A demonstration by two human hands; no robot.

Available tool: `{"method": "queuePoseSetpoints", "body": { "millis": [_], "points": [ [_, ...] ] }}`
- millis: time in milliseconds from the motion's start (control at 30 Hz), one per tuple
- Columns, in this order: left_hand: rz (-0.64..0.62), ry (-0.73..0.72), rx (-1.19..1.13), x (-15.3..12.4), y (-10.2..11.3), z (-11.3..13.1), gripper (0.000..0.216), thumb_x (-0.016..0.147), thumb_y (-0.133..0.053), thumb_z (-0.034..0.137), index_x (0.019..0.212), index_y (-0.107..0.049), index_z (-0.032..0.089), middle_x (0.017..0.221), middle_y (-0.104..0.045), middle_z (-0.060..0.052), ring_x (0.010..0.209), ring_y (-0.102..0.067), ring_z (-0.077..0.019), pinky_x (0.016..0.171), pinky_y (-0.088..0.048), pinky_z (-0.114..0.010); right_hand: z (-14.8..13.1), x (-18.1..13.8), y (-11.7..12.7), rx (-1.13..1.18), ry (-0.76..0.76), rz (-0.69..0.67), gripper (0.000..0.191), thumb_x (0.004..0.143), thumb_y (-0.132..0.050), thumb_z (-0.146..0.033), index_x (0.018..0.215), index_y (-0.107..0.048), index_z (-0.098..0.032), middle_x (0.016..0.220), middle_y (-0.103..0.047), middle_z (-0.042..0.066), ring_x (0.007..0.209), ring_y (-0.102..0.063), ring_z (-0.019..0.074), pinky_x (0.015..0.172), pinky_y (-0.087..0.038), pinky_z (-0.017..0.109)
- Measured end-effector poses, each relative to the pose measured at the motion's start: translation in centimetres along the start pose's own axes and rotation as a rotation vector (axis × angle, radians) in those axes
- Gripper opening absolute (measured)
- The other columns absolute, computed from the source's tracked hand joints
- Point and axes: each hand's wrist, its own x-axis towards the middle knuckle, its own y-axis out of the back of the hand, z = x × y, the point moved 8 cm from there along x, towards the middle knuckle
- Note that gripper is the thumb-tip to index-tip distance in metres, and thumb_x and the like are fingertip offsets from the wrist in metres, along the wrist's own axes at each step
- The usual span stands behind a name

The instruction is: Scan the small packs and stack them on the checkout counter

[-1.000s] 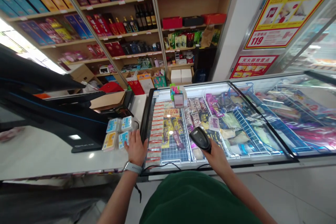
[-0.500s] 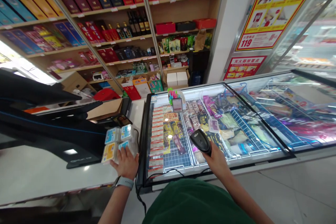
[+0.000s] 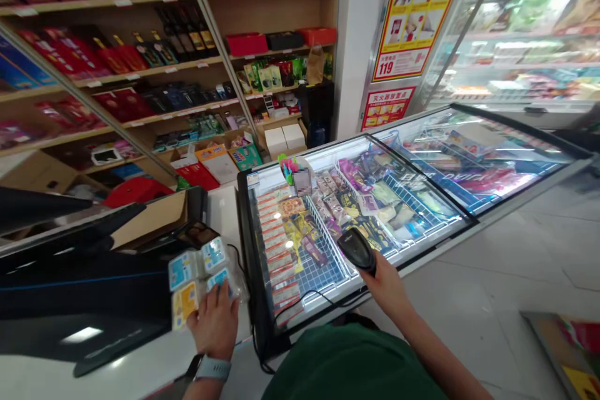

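My left hand (image 3: 214, 324) rests on a clear-wrapped multipack of small blue and yellow packets (image 3: 197, 275) lying on the white counter (image 3: 140, 362), fingers curled over its near edge. My right hand (image 3: 384, 284) grips a black handheld barcode scanner (image 3: 357, 249), held above the glass lid of the chest freezer (image 3: 328, 225). The scanner's black cable (image 3: 304, 303) trails across the freezer's front edge. A watch is on my left wrist.
A black till screen (image 3: 70, 281) stands left of the multipack. Shelves of boxed bottles and goods (image 3: 140, 44) fill the back wall. A second glass-topped freezer (image 3: 482, 156) extends to the right. Tiled floor (image 3: 515, 275) lies at the right.
The view has swung to the right. My left hand has slid further onto the multipack and drawn it a little nearer. My right hand keeps the scanner over the freezer.
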Motion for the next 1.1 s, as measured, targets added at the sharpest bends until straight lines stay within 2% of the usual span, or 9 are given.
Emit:
{"method": "queuePoseSetpoints", "body": {
  "millis": [167, 333, 467, 633, 767, 900, 1033, 1100],
  "points": [
    [0.018, -0.092, -0.011, 0.0, -0.2, -0.6, 0.044, 0.097, -0.035, 0.035, 0.131, -0.055, 0.015, 0.132, -0.058, -0.014, 0.119, -0.049, -0.0293, 0.093, -0.034, -0.046, -0.1, -2.3, -1.0, 0.052, -0.051, 0.049, 0.025, 0.083, -0.052, -0.032, 0.102, -0.057, -0.018, 0.095, -0.068, 0.008, 0.087, -0.066, 0.0252, 0.076, -0.05, 0.034],
    [0.04, -0.171, -0.046, 0.2, 0.4, -0.9, 0.046, 0.096, -0.035, 0.037, 0.131, -0.057, 0.016, 0.129, -0.061, -0.014, 0.116, -0.052, -0.0309, 0.094, -0.036, -0.047, -0.5, -4.5, -0.8, 0.079, -0.086, 0.114, 0.027, 0.081, -0.054, -0.032, 0.102, -0.059, -0.017, 0.095, -0.069, 0.009, 0.087, -0.066, 0.025, 0.077, -0.05, 0.034],
    [0.047, -0.248, -0.108, 1.0, 1.9, -1.6, 0.046, 0.094, -0.036, 0.034, 0.125, -0.062, 0.012, 0.121, -0.064, -0.017, 0.11, -0.057, -0.0327, 0.09, -0.042, -0.046, -0.5, -5.7, -0.4, 0.087, -0.106, 0.172, 0.027, 0.08, -0.055, -0.033, 0.102, -0.06, -0.018, 0.094, -0.07, 0.008, 0.086, -0.066, 0.0248, 0.076, -0.051, 0.034],
    [0.123, -0.332, -0.334, 2.9, 4.8, -1.6, 0.042, 0.093, -0.035, 0.033, 0.118, -0.064, 0.014, 0.113, -0.068, -0.015, 0.102, -0.062, -0.0284, 0.093, -0.045, -0.041, -0.6, -6.7, -0.4, 0.107, -0.108, 0.2, 0.03, 0.08, -0.055, -0.031, 0.107, -0.059, -0.017, 0.1, -0.07, 0.01, 0.091, -0.066, 0.0254, 0.081, -0.051, 0.036],
    [0.123, -0.41, -0.671, 4.0, 7.0, 2.1, 0.035, 0.09, -0.043, 0.033, 0.112, -0.065, 0.016, 0.111, -0.068, -0.013, 0.101, -0.063, -0.0268, 0.093, -0.048, -0.04, -0.8, -7.2, -0.5, 0.129, -0.102, 0.215, 0.031, 0.08, -0.055, -0.029, 0.109, -0.059, -0.017, 0.105, -0.069, 0.01, 0.096, -0.065, 0.0263, 0.085, -0.05, 0.038],
    [-0.042, -0.436, -0.975, 4.8, 7.1, 7.8, 0.028, 0.083, -0.052, 0.027, 0.105, -0.068, 0.02, 0.114, -0.068, -0.009, 0.105, -0.063, -0.0246, 0.094, -0.049, -0.039, -0.6, -7.9, 0.0, 0.146, -0.11, 0.245, 0.03, 0.081, -0.056, -0.029, 0.108, -0.06, -0.017, 0.105, -0.069, 0.01, 0.097, -0.065, 0.0267, 0.086, -0.051, 0.038],
    [-0.203, -0.411, -1.257, 4.9, 5.7, 12.5, 0.018, 0.075, -0.061, 0.025, 0.089, -0.072, 0.021, 0.133, -0.057, -0.009, 0.125, -0.052, -0.0276, 0.096, -0.048, -0.039, -0.1, -9.0, 0.8, 0.162, -0.124, 0.277, 0.03, 0.082, -0.057, -0.03, 0.11, -0.06, -0.017, 0.105, -0.07, 0.01, 0.098, -0.065, 0.0263, 0.086, -0.051, 0.038],
    [-0.391, -0.305, -1.435, 4.5, 3.8, 14.4, 0.019, 0.07, -0.068, 0.025, 0.088, -0.072, 0.02, 0.133, -0.057, -0.01, 0.125, -0.052, -0.0293, 0.091, -0.051, -0.037, 0.0, -9.7, 1.2, 0.169, -0.139, 0.296, 0.033, 0.082, -0.058, -0.03, 0.112, -0.059, -0.017, 0.107, -0.07, 0.009, 0.099, -0.064, 0.026, 0.087, -0.05, 0.038]
  ]
}}
